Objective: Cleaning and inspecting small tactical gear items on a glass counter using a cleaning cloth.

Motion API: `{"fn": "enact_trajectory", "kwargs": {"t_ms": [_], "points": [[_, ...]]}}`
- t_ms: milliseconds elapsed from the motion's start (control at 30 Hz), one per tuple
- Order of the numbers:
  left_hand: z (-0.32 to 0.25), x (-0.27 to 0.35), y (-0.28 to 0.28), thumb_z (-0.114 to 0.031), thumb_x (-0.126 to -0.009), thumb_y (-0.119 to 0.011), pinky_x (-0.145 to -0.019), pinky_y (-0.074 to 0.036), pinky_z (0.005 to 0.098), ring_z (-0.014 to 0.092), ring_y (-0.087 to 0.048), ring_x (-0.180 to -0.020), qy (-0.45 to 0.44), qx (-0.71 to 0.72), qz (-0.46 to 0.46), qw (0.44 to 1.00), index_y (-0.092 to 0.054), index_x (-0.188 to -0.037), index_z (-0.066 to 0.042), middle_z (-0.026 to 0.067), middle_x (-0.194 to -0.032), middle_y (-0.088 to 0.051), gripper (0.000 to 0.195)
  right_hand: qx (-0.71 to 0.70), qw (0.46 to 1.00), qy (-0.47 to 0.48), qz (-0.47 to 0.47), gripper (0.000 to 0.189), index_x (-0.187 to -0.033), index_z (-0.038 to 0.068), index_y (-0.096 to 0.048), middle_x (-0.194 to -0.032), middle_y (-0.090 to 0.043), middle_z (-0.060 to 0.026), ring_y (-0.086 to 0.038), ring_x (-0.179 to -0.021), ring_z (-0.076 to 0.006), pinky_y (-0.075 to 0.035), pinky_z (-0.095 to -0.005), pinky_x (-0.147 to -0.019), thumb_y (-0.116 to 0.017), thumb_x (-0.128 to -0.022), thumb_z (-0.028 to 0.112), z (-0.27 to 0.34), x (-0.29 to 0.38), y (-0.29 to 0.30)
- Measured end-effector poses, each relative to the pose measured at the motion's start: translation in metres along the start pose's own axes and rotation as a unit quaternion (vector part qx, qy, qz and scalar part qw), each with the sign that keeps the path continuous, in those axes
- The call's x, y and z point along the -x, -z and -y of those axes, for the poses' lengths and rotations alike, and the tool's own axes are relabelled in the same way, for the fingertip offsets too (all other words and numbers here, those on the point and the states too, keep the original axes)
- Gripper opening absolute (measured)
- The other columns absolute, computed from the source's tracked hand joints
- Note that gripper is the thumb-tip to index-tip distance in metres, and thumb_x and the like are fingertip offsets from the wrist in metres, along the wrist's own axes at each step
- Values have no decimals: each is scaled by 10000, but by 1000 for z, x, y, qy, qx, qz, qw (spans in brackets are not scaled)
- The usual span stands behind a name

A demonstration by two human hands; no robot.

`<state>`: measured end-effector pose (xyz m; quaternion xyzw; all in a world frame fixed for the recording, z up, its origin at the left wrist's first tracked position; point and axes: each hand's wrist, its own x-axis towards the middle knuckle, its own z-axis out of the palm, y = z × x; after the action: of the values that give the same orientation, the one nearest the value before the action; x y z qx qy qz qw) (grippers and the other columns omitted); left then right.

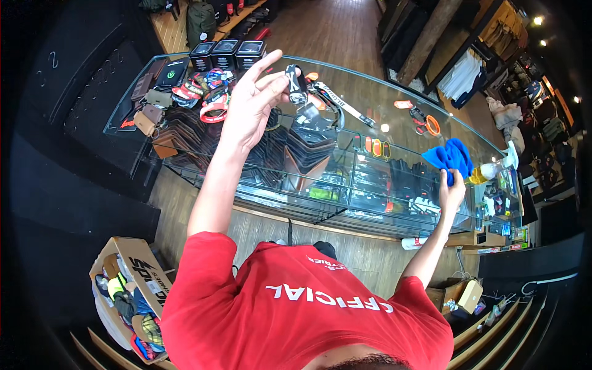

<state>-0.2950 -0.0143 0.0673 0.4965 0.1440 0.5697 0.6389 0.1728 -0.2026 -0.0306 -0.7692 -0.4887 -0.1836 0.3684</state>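
Observation:
My left hand (254, 99) is raised over the glass display counter (365, 108), its index finger extended. Between thumb and fingers it pinches a rolled black strap (297, 85) with a white pattern. A white lanyard (344, 102) with lettering lies on the glass just right of it. Several red and dark wristbands or straps (214, 111) are heaped on its left. On the right side, my right hand (452, 189) grips a bunched blue cloth (449, 159) above the counter. A spray bottle with yellow liquid (490, 171) stands close to that cloth.
Black boxes (225, 54) line the counter's far edge. Wallets (145, 122) sit at its left end. An orange ring (432, 125) lies toward the right. Inside the glass are stacked wallets (307, 162). A cardboard box of clothing (134, 273) stands on the floor at lower left.

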Motion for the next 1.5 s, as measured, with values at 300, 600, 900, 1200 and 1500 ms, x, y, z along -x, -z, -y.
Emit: {"fn": "enact_trajectory", "kwargs": {"t_ms": [300, 600, 900, 1200, 1500], "points": [[15, -4, -46, -61, -914, -683, -898, -528, 296, 156, -636, -1005, 33, 33, 34, 998, -455, -1411, 13, 112, -1210, -629, 551, -20, 1000, 19, 3, 229, -927, 28, -637, -860, -631, -163, -622, -823, -357, -485, -415, -749, -709, -881, 241, -1, 1, 4], [31, -8, -79, -19, -928, -611, -569, -424, 185, 30, -602, -676, -77, -414, 13, 907, -643, -1229, -40, 26, -980, -653, 303, -29, 999, 8, 20, 192, -912, 49, -636, -879, -635, -152, -622, -855, -366, -489, -435, -755, -711, -860, 217, 3, 1, 9], [87, -44, -114, -134, -915, -506, -749, -513, 393, 298, -651, -840, -128, -549, 117, 818, -677, -1016, -53, 134, -910, -621, 214, -23, 999, 12, 18, 194, -900, 58, -623, -851, -613, -142, -611, -847, -358, -481, -445, -744, -721, -846, 216, 1, -1, 7], [147, -93, -141, -133, -865, -505, -813, -535, 470, 353, -660, -913, -155, -676, 155, 703, -636, -990, -67, 146, -974, -658, 193, -32, 999, 10, 23, 222, -920, 69, -635, -869, -620, -140, -619, -872, -355, -488, -454, -757, -726, -836, 253, -1, 3, 5], [35, -106, -42, -211, -866, -486, -791, -528, 449, 350, -680, -857, -114, -690, -2, 715, -687, -946, -59, 169, -895, -698, 264, -38, 999, 13, 24, 194, -904, 69, -628, -875, -639, -128, -630, -879, -353, -494, -437, -766, -715, -858, 237, -2, 0, 7]]}}
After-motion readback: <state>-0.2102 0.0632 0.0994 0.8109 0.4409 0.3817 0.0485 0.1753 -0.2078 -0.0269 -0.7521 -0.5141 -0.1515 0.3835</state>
